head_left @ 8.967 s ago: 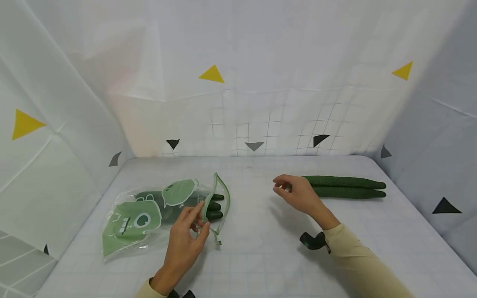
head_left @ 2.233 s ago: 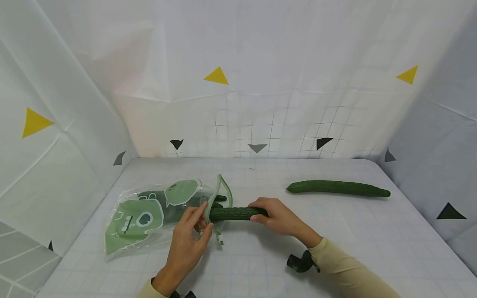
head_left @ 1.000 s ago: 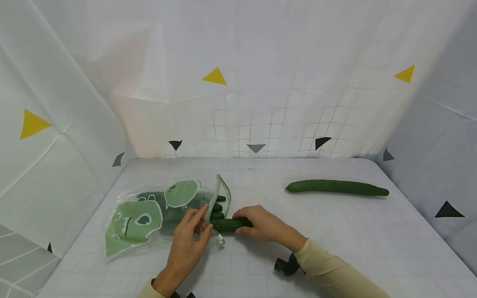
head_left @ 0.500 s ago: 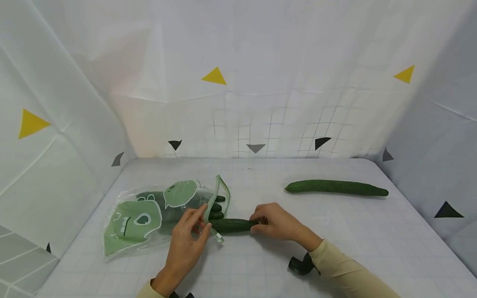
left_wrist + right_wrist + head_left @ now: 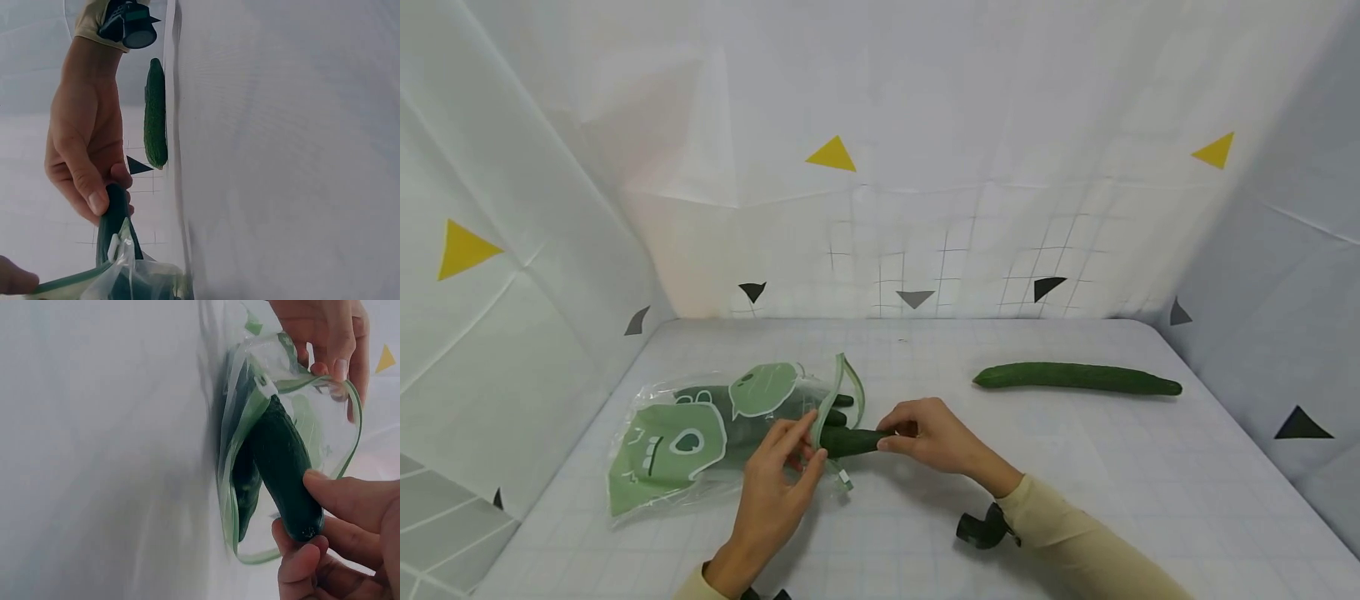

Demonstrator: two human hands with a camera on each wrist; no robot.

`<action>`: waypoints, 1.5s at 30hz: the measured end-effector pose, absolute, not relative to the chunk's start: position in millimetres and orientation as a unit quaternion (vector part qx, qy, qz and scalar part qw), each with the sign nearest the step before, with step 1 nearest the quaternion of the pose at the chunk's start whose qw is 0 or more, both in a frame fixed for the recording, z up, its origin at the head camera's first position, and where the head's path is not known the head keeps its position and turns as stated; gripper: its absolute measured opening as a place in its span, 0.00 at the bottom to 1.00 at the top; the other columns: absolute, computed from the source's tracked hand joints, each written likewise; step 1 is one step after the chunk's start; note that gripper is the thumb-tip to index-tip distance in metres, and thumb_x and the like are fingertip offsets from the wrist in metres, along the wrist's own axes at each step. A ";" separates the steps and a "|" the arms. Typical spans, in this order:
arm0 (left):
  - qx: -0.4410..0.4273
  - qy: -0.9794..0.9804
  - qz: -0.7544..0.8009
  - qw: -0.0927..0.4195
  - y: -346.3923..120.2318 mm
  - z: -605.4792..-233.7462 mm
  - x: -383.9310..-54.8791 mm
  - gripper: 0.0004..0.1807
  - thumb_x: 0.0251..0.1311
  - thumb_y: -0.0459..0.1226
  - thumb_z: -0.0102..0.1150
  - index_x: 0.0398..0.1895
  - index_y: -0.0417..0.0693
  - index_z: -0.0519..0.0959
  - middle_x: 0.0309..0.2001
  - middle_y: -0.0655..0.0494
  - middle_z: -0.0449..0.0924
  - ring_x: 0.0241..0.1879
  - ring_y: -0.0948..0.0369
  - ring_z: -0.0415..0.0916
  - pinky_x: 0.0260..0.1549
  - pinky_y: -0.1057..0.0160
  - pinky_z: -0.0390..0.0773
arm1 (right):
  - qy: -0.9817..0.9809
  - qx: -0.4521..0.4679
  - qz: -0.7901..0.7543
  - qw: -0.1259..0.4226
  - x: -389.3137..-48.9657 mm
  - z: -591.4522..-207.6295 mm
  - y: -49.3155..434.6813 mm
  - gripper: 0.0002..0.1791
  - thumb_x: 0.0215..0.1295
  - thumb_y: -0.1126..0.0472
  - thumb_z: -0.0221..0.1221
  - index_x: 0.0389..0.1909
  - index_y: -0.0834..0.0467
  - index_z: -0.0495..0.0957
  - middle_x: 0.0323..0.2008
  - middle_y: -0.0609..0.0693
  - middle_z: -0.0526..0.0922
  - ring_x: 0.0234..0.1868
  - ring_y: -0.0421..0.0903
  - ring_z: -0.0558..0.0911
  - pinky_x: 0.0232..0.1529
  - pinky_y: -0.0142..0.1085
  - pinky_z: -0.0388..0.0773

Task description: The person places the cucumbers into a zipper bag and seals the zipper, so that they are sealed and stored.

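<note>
A clear zip bag with a green cartoon print lies on its side at the left, its green-edged mouth facing right. My left hand pinches the near edge of that mouth between thumb and fingers. Several cucumbers lie inside, and two tips show at the opening. Most of another cucumber is in the bag. My right hand pinches its outer end. In the right wrist view this cucumber slants through the open mouth, above another cucumber in the bag.
One loose cucumber lies at the back right of the white table. White cloth walls with yellow and dark triangles stand behind and at both sides. A green zip slider hangs at the bag's near corner.
Nine seconds ago two cucumbers lay at the right; my right hand took one and slid it into the bag. Lately that hand shifted left and away from me, moving the cucumber's end. My left hand stayed.
</note>
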State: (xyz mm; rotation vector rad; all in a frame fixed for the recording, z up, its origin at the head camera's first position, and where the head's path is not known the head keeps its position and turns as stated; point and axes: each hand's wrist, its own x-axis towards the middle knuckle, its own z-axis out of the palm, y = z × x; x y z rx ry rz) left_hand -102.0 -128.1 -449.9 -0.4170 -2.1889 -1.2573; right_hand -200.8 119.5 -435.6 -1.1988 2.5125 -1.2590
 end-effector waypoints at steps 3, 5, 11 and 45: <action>-0.157 -0.819 -0.472 0.287 -127.9 -449.9 -101.9 0.31 0.59 0.23 0.72 0.67 0.40 0.79 0.41 0.60 0.75 0.35 0.67 0.75 0.29 0.62 0.81 | 0.823 -0.372 -0.425 0.051 -199.4 -435.7 113.8 0.08 0.67 0.61 0.71 0.45 0.57 0.90 0.37 0.40 0.87 0.29 0.41 0.79 0.29 0.35 0.77; -0.157 -0.818 -0.472 0.288 -127.9 -450.0 -101.7 0.31 0.58 0.22 0.72 0.67 0.40 0.79 0.41 0.60 0.75 0.35 0.67 0.75 0.29 0.62 0.81 | 0.824 -0.359 -0.435 0.060 -198.2 -436.1 110.1 0.09 0.67 0.60 0.71 0.46 0.57 0.90 0.38 0.41 0.88 0.31 0.41 0.81 0.31 0.36 0.79; -0.161 -0.819 -0.467 0.292 -127.9 -450.1 -101.6 0.31 0.58 0.22 0.72 0.67 0.40 0.79 0.41 0.60 0.75 0.35 0.67 0.75 0.29 0.63 0.80 | 0.823 -0.331 -0.456 0.070 -194.9 -438.1 100.8 0.12 0.70 0.57 0.69 0.48 0.58 0.90 0.39 0.41 0.89 0.37 0.41 0.85 0.38 0.37 0.82; -0.169 -0.818 -0.466 0.293 -128.7 -451.9 -102.4 0.33 0.55 0.23 0.74 0.67 0.39 0.79 0.41 0.58 0.75 0.34 0.66 0.76 0.28 0.64 0.79 | 0.771 -0.299 -0.555 0.091 -194.1 -455.8 87.7 0.08 0.62 0.63 0.74 0.42 0.56 0.92 0.39 0.48 0.90 0.40 0.49 0.86 0.39 0.38 0.83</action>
